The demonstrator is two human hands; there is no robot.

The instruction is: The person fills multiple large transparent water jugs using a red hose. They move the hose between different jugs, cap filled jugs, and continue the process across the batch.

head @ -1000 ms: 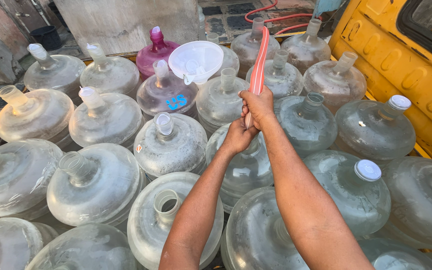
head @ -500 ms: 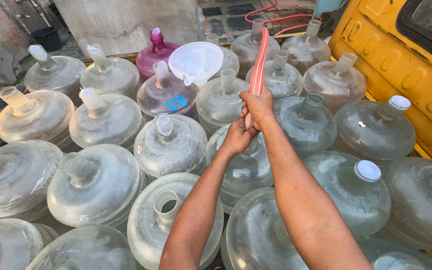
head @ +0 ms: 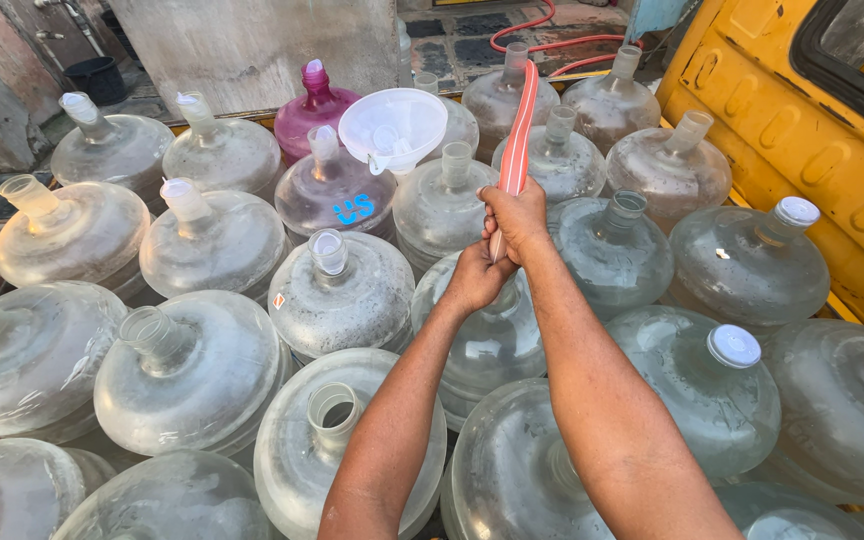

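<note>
We look down on a yellow vehicle body along the right edge, and beside it a packed crowd of large clear water jugs standing upright, necks up, shoulder to shoulder. Some necks are open, like the jug nearest us; others wear white caps, such as the two at the right and several at the left back. One pale purple-tinted jug carries a small blue handwritten mark on its shoulder, and behind it stands a single magenta jug with a pale cap. A tiny red-and-white sticker sits on the shoulder of a clear jug in the middle. We cannot tell how full the jugs are (their walls are cloudy and scuffed). A white funnel rests tilted on a neck just behind the marked jug, mouth facing up and towards us. The red-and-white hose runs nearly upright in view, its long axis leaning slightly right towards the top, its lower end in our hands and its far end heading back to red loops on the paving. Our right hand is closed tight around the hose; our left hand is curled shut just below it, gripping the lower end, the two hands touching above the middle jugs.
</note>
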